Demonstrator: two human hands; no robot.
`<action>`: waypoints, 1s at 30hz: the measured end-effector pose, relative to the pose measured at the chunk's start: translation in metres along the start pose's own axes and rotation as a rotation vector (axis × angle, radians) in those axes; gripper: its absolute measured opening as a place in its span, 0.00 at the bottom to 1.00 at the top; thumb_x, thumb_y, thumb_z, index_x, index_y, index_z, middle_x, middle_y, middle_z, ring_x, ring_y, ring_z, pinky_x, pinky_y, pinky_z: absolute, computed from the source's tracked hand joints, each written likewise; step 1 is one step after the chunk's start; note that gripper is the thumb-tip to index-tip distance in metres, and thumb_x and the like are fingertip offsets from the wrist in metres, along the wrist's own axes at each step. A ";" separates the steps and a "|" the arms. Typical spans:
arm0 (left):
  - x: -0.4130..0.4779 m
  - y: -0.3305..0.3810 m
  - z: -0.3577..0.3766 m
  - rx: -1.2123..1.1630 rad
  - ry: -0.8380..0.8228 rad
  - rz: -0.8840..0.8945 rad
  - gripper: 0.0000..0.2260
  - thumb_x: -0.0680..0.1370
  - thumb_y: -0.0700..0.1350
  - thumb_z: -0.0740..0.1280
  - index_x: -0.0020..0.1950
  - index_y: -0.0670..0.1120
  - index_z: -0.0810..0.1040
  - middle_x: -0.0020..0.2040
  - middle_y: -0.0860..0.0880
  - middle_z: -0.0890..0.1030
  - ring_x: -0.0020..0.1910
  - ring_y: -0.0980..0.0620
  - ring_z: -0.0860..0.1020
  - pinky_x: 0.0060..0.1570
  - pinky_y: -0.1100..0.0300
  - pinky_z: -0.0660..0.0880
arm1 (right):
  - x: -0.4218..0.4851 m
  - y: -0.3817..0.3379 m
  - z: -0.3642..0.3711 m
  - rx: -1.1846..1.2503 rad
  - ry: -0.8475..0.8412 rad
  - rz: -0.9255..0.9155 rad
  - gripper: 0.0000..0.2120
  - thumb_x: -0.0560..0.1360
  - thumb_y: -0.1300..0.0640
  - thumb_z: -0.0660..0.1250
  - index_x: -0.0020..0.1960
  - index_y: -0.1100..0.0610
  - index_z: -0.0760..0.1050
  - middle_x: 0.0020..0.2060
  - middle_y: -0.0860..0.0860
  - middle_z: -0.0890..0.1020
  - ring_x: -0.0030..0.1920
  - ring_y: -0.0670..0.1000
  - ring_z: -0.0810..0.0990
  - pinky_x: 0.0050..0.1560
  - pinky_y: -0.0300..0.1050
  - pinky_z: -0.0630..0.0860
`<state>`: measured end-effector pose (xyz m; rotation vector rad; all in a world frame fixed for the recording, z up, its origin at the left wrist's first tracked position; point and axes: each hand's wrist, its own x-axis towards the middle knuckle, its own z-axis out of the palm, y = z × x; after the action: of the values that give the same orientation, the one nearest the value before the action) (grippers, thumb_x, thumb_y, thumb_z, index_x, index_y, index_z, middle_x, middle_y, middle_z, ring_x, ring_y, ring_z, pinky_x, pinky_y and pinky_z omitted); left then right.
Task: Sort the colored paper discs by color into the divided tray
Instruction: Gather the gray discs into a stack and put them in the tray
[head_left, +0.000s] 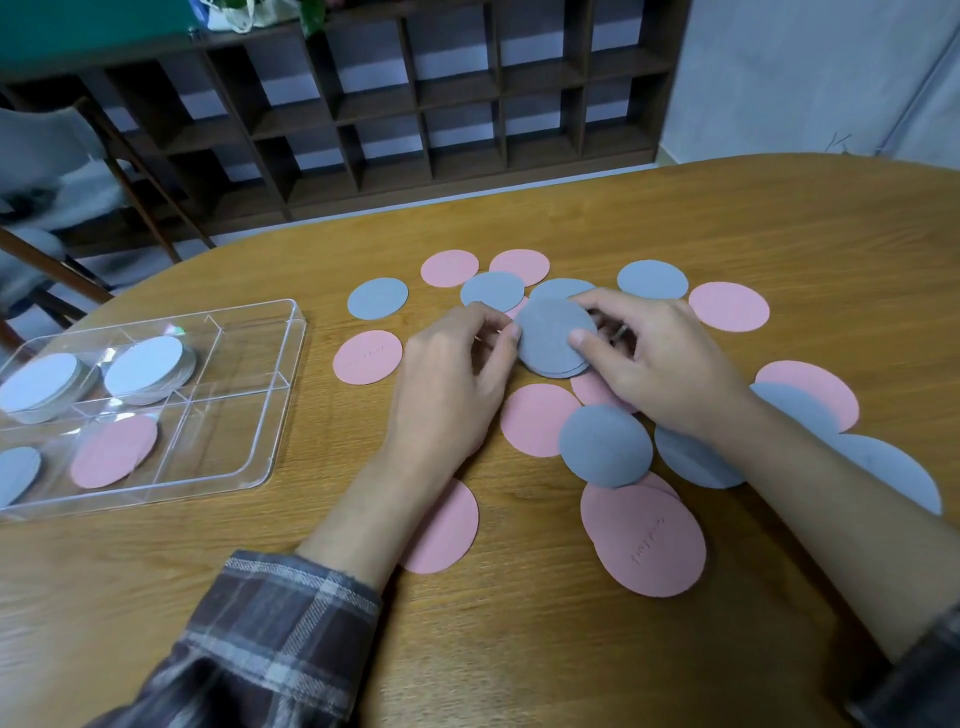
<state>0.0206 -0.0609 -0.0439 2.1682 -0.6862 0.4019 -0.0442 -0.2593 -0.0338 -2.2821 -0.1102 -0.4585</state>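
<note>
1. Left hand (457, 364) and right hand (649, 358) pinch a thin stack of grey discs (553, 332) by its edges.
2. Flat, matte pink discs (649, 540) and loose grey ones overlap on the wood-grain surface (779, 234); the faint writing on the pink is unreadable.
3. The clear plastic divided tray (228, 436), at left, holds sorted piles.

We see two bare hands, the left hand (447, 374) and the right hand (660, 364). The left sleeve (270, 639), at the bottom left, is dark purple-grey with pale checks. The right sleeve (919, 675) peeks in, dark, at the bottom right corner.
</note>
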 end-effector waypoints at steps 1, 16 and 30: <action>0.000 -0.002 0.001 0.030 -0.047 0.007 0.09 0.82 0.49 0.69 0.59 0.48 0.83 0.52 0.54 0.85 0.50 0.55 0.82 0.51 0.54 0.79 | 0.002 0.003 -0.002 -0.017 0.037 0.015 0.08 0.81 0.60 0.67 0.59 0.54 0.81 0.42 0.55 0.84 0.41 0.51 0.78 0.40 0.40 0.73; 0.002 -0.009 -0.005 0.375 -0.186 -0.058 0.19 0.75 0.64 0.73 0.50 0.49 0.81 0.54 0.55 0.81 0.54 0.50 0.79 0.44 0.53 0.74 | 0.005 0.014 -0.004 -0.033 0.197 0.170 0.10 0.82 0.59 0.64 0.62 0.54 0.80 0.45 0.51 0.84 0.40 0.44 0.78 0.36 0.34 0.72; 0.004 -0.001 -0.016 0.401 0.008 0.167 0.11 0.83 0.50 0.65 0.46 0.45 0.80 0.36 0.48 0.78 0.39 0.45 0.77 0.32 0.48 0.73 | 0.003 0.009 -0.003 -0.022 0.185 0.122 0.18 0.82 0.60 0.63 0.70 0.51 0.78 0.46 0.46 0.84 0.36 0.40 0.76 0.38 0.28 0.68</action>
<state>0.0236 -0.0494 -0.0324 2.4885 -0.8423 0.6848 -0.0401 -0.2676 -0.0371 -2.2409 0.1265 -0.6059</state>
